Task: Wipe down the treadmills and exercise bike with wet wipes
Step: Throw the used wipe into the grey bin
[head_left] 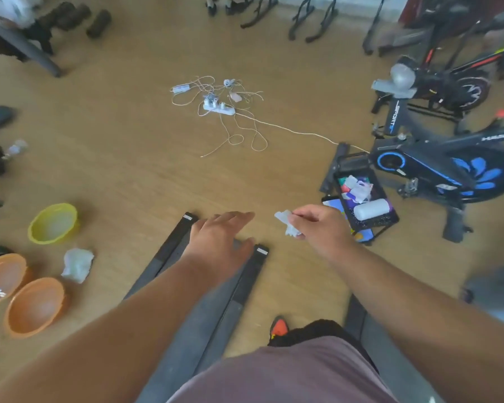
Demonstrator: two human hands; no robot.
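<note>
We see a matt wood-look floor (128,158), a treadmill (204,315) with a dull grey belt and black matt rails, glossy plastic bowls (35,308), and a crumpled white wipe (287,225).

open floor (146,158) ahead beyond the treadmill (245,274); tangled cables (224,112) farther off, a black basket (364,199) crowds the right, bowls (35,306) the left.

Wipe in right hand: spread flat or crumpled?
Crumpled: the wipe hangs bunched and creased from the right hand pinching it.
</note>
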